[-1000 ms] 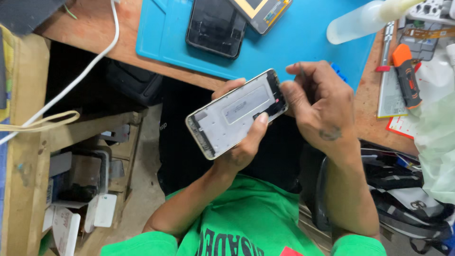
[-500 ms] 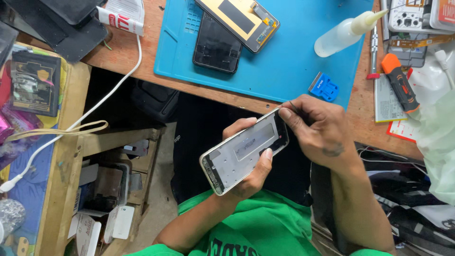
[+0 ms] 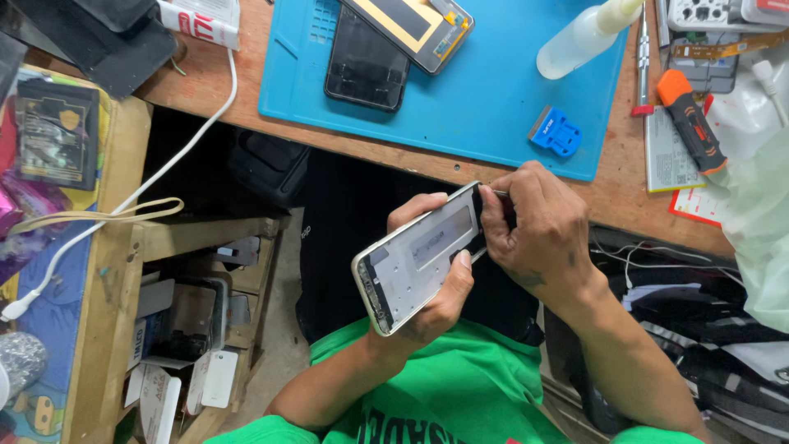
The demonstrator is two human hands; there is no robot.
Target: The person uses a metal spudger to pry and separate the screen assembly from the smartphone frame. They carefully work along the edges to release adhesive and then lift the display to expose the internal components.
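The left hand (image 3: 436,288) cups a stripped phone frame (image 3: 419,256) below the tabletop's (image 3: 411,160) front edge, thumb pressed on its face. The right hand (image 3: 538,234) pinches the frame's top corner; whether it grips a small tool there I cannot tell. It looks like prying or picking at that corner, which calls for steady, light pressure. A blue mat (image 3: 477,99) lies above the frame

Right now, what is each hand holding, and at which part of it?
The left hand holds the phone frame from beneath, thumb on its lower long edge. The right hand grips the frame's upper end, fingers curled over it.
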